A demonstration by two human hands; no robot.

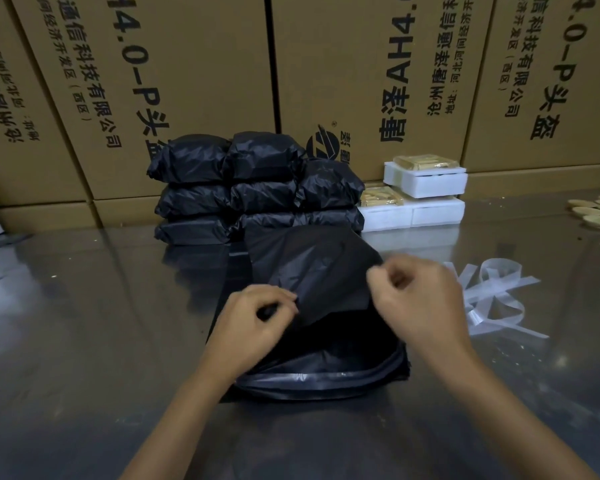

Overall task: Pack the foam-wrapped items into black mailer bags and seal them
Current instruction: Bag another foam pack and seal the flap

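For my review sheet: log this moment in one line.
left hand pinches mailer bag flap | right hand pinches too | unsealed

I saw a dim, flat-lit scene with muted colour. The glossy tabletop (84, 323) threw back pale glare at the left and soft reflections of the stacked black bags (257, 188). My right hand (420, 299) was smeared by motion blur. The cardboard boxes (187, 81) leaned and bowed outward toward the frame edges from the wide lens. Black plastic lost nearly all detail.
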